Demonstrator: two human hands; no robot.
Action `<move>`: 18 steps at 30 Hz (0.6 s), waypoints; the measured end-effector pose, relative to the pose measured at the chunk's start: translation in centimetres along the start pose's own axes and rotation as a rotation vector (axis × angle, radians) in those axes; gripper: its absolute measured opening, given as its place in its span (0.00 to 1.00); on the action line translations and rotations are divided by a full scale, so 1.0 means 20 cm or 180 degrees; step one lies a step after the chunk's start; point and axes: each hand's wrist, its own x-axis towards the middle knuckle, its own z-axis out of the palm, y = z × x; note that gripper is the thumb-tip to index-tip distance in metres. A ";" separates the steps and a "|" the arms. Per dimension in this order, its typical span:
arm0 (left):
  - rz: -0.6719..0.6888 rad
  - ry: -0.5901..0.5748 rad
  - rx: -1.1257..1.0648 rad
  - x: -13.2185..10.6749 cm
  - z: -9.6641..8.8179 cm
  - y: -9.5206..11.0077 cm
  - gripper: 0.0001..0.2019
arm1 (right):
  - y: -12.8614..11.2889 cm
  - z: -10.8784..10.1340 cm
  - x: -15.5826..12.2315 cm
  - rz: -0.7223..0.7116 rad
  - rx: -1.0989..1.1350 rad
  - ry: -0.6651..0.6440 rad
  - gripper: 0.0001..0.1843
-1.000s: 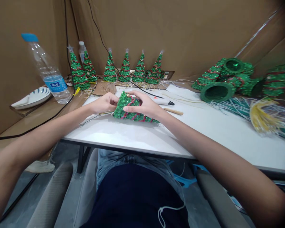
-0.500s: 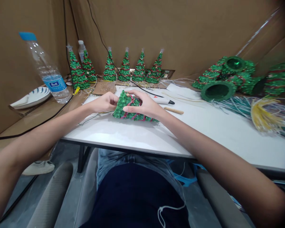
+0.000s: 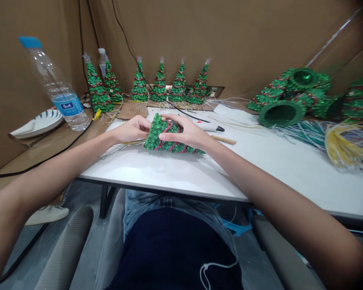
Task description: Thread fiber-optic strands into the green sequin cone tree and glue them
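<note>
A small green Christmas tree (image 3: 160,139) with red trim lies on its side on the white table (image 3: 157,171), its wide base toward the left. My right hand (image 3: 189,131) is wrapped over its upper side, thumb toward me and fingers behind. At the base, my left hand (image 3: 136,129) has its fingers closed together; the fingertips are partly hidden behind the tree's edge, so what they pinch does not show. Thin wires (image 3: 116,150) trail out leftward below that hand. Behind my right hand lies a white tool with a black tip (image 3: 213,127), near a wooden stick (image 3: 225,139).
Several finished-looking trees (image 3: 159,82) stand along the cardboard wall. A water bottle (image 3: 68,105) and a plate (image 3: 39,124) are at left. More hollow trees (image 3: 282,114) and a bundle of yellow and white wires (image 3: 337,145) lie at right. A black cable (image 3: 48,163) crosses the left side.
Both hands keep almost the same place on the tree. The view has shifted slightly, and the tree and right hand appear a little farther right.
</note>
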 end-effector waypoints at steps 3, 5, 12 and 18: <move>0.0029 0.0036 0.0073 0.00 0.00 0.00 0.12 | 0.00 0.01 0.00 -0.0008 -0.0003 0.0054 0.38; 0.0068 0.0047 0.0118 0.00 0.00 -0.01 0.11 | 0.00 0.01 0.00 -0.0021 -0.0007 0.0125 0.37; 0.0140 0.0123 0.0269 0.00 -0.01 -0.05 0.09 | 0.02 0.02 0.00 -0.0060 0.0038 0.0161 0.39; 0.0191 0.0122 0.0297 -0.01 -0.01 -0.06 0.08 | 0.00 0.02 0.00 -0.0040 0.0092 0.0117 0.38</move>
